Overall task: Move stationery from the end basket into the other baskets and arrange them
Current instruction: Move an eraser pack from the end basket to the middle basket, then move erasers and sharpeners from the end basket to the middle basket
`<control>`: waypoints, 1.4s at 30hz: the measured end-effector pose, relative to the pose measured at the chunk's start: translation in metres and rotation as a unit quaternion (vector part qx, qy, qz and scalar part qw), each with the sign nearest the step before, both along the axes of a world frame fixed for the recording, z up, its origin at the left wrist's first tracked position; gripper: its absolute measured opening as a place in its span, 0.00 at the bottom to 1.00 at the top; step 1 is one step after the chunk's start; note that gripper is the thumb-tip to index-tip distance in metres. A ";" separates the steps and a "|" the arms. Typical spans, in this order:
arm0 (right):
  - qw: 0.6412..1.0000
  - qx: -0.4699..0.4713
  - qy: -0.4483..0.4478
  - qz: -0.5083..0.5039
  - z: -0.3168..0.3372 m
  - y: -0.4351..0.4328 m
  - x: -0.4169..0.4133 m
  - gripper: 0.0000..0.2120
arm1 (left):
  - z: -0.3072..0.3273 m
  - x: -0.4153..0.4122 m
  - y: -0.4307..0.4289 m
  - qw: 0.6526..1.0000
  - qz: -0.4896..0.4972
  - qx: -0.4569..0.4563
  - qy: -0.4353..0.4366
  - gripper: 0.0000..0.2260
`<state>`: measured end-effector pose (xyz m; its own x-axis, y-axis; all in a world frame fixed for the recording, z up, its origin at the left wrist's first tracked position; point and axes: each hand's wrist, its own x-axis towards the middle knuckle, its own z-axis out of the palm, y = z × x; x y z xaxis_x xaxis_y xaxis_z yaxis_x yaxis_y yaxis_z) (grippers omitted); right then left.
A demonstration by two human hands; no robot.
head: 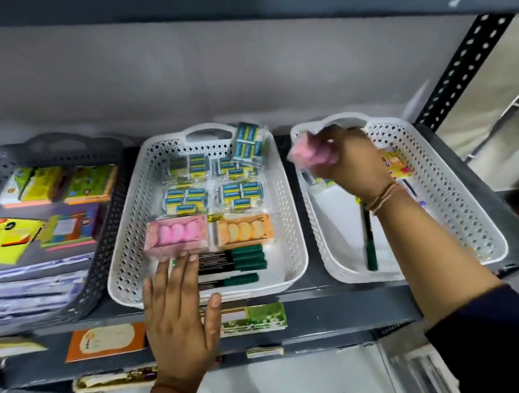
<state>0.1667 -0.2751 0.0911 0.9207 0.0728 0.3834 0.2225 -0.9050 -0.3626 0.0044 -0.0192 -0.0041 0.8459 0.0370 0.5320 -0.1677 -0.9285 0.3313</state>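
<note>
From the head camera, three baskets sit in a row on a shelf (330,292). Taking the middle white basket (290,212) as landmark: to its right is the end basket (468,188), white as well, and to its left a grey basket (105,236) with notepads and flat packets. The right hand (350,159) is raised over the far end of the end basket, fingers clamped on a blurred pink pack (303,154) (probably erasers, though the blur hides detail). A green-capped marker (369,241) lies inside the end basket. The left hand (176,316) is spread flat and holds nothing, its fingertips touching the near edge of a pink eraser box (176,237) in the middle basket, just left of an orange eraser box (244,229) and beyond a row of green markers (237,262).

The step in hand looks like a transfer: the pink pack is lifted and bound leftward. The next move likely calls for carrying it across the gap and setting it squarely beside the matching pink box, with the left hand steadying the row.
</note>
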 end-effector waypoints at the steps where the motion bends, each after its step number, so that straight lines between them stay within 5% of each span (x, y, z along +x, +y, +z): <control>1: 0.996 0.042 0.036 0.072 0.006 0.017 -0.007 0.17 | -0.001 -0.002 0.007 1.000 0.013 -0.005 0.010 0.28; 4: 0.967 0.053 0.144 0.203 0.005 0.059 -0.022 0.22 | -0.005 -0.007 0.028 0.999 0.034 -0.011 0.028 0.29; 9: 0.939 -0.021 0.222 0.260 -0.023 0.091 -0.028 0.20 | -0.006 -0.014 0.046 0.999 0.021 -0.002 0.041 0.28; 20: 0.947 -0.020 0.220 0.234 -0.035 0.085 -0.026 0.24 | -0.007 -0.008 0.040 0.999 -0.004 -0.017 0.029 0.29; 25: 0.987 0.011 0.097 0.124 -0.024 0.035 0.007 0.25 | -0.005 0.001 0.030 1.000 -0.001 -0.025 0.019 0.28; 27: 0.985 -0.083 0.135 0.069 -0.030 0.007 0.028 0.26 | -0.004 0.003 0.026 0.999 0.008 -0.023 0.022 0.28; 31: 0.925 -0.269 0.268 0.036 -0.057 -0.026 0.049 0.30 | -0.010 0.005 0.024 0.999 0.023 -0.018 0.020 0.27; 42: 0.925 -0.243 0.291 0.014 -0.040 -0.037 0.049 0.31 | -0.005 0.003 0.026 0.999 0.035 0.006 0.030 0.32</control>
